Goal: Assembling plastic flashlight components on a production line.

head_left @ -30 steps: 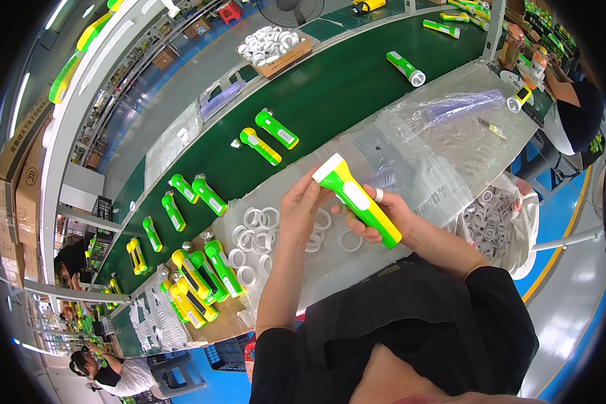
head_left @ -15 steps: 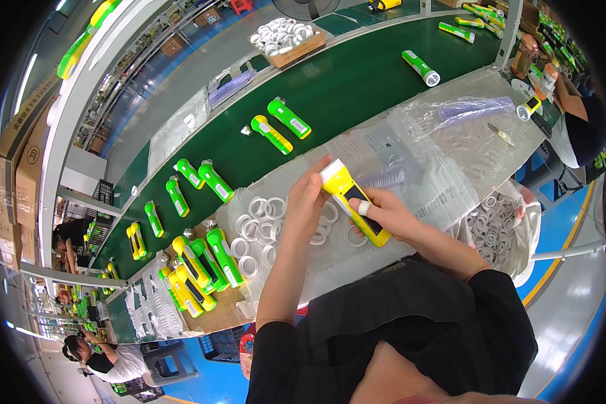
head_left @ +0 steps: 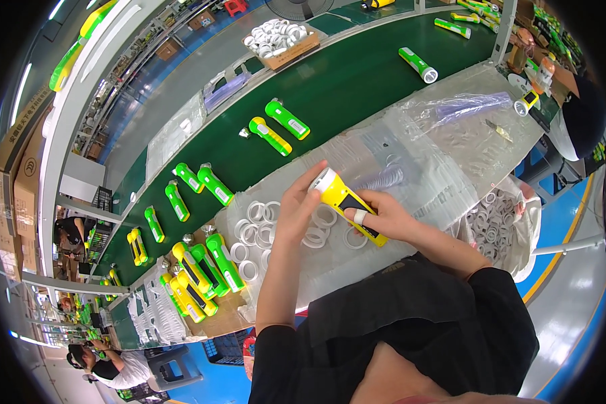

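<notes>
A yellow flashlight (head_left: 341,196) with a dark panel and a white head rim lies slantwise between my hands, over the work surface. My left hand (head_left: 301,206) is closed around the white head end. Farther down the body, my right hand (head_left: 386,217) grips the handle; its thumb, wearing a white band, presses on the dark panel. Loose white rings (head_left: 254,232) lie beside my left forearm. Left of them, several green and yellow flashlights (head_left: 209,266) are bunched together, some with bare silvery heads. Beyond the held flashlight is a row of thin clear discs (head_left: 382,179).
A green conveyor belt (head_left: 347,91) runs across the far side, carrying spaced flashlights. On its far edge stands a cardboard box (head_left: 296,55) heaped with white rings. A bag of white rings (head_left: 495,225) hangs at the right. Other people work at both ends.
The flashlight's head end has dipped slightly down and left, with my left hand still around it. My right thumb has shifted a little on the panel.
</notes>
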{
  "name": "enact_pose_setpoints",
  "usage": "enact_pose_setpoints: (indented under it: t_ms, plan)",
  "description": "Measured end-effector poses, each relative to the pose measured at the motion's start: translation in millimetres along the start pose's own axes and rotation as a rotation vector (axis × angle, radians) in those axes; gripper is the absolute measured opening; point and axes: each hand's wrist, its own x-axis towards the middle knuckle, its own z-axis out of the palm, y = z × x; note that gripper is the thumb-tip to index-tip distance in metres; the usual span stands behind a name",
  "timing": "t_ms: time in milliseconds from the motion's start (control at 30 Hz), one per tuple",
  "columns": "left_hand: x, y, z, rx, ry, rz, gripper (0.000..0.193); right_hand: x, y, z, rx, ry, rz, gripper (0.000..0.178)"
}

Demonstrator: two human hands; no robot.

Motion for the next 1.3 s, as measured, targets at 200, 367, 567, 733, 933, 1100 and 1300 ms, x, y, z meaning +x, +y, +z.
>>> enact_pose_setpoints:
  t_ms: [200, 367, 567, 733, 933, 1100, 1300]
  plan:
    - [1.6, 24.7, -28.4, 0.366, 0.245, 0.187, 0.052, 4.0, 17.9, -42.6, -0.286, 0.311, -0.45, 0.046]
    - [-2.7, 46.9, -127.6, 0.795, 0.716, 0.429, 0.036, 0.2, 28.7, -157.3, -0.459, 0.867, -0.687, 0.039]
    - [40.8, 20.1, -188.3, 1.271, 0.86, 0.344, 0.039, -45.4, 5.7, -337.2, -0.899, 1.766, -0.423, 0.043]
    - [36.1, -13.7, -253.6, 1.503, 0.296, 0.132, 0.031, -53.8, -4.9, -441.0, -1.053, 1.859, 0.192, 0.063]
    - [47.4, 19.3, -196.1, 1.44, 0.406, 0.014, 0.029, -60.2, -3.8, -478.8, -0.857, 1.729, 0.442, 0.064]
    - [50.2, 31.1, -158.9, 1.235, 0.363, 0.078, 0.028, -90.2, -5.2, -483.3, -0.488, 2.072, -0.12, 0.067]
    - [48.2, 60.9, -38.7, 1.254, 0.114, 0.516, 0.042, -122.1, -65.2, -368.4, 0.191, 1.314, -0.571, 0.045]
